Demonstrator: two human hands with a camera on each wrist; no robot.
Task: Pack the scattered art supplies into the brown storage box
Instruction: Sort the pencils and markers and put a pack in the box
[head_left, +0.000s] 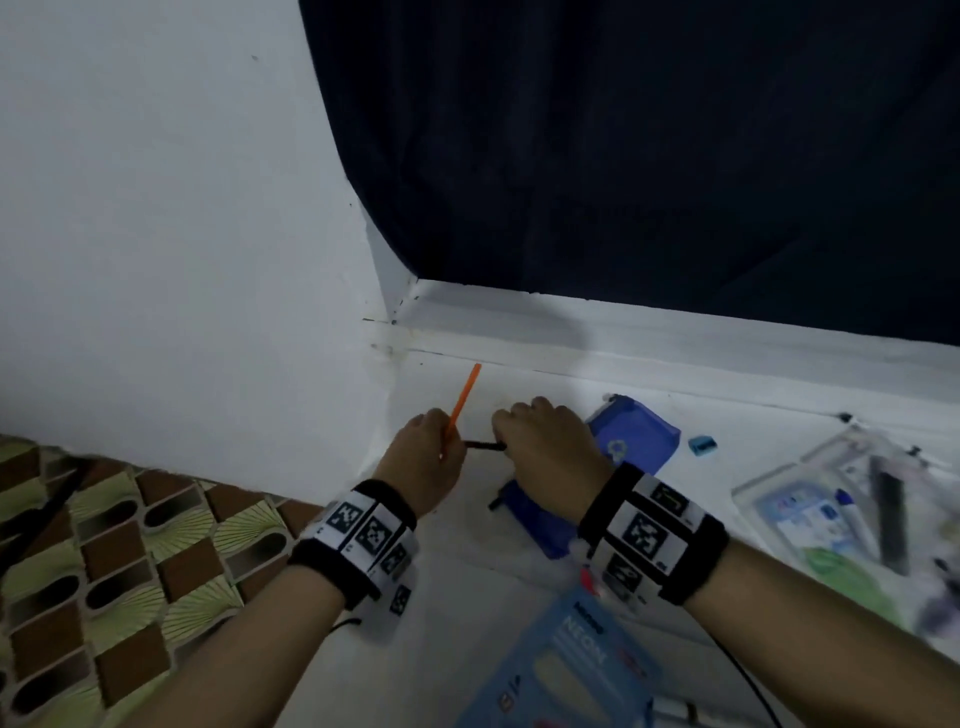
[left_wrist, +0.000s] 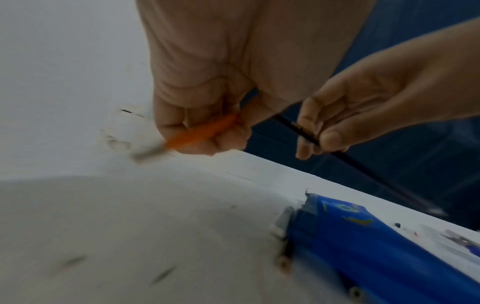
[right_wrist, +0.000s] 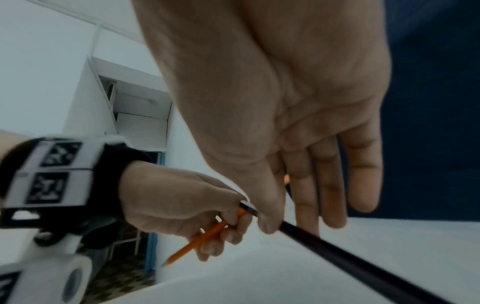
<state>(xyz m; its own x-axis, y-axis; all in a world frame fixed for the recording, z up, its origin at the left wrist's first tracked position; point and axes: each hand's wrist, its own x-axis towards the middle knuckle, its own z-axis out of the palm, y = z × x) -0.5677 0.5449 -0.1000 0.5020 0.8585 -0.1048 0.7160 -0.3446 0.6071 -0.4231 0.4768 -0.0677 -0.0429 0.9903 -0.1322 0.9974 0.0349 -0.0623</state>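
Observation:
My left hand (head_left: 441, 447) grips an orange pencil (head_left: 464, 397) that sticks up and away from it; in the left wrist view the orange pencil (left_wrist: 201, 132) lies across the curled fingers. My right hand (head_left: 506, 441) pinches a long black pencil (head_left: 483, 445) between thumb and fingers. The black pencil (right_wrist: 337, 257) runs from the right hand across to the left hand (right_wrist: 228, 232), and its end touches the left fingers. Both hands hover over the white surface (head_left: 467, 597) near the wall corner. No brown storage box is in view.
A blue case (head_left: 636, 434) lies open just beyond and under my right hand. A small blue sharpener (head_left: 701, 446) sits to its right. A clear pouch of supplies (head_left: 831, 504) lies at the far right and a blue "NEON" pack (head_left: 566, 660) in front. A patterned floor (head_left: 104, 545) is at the left.

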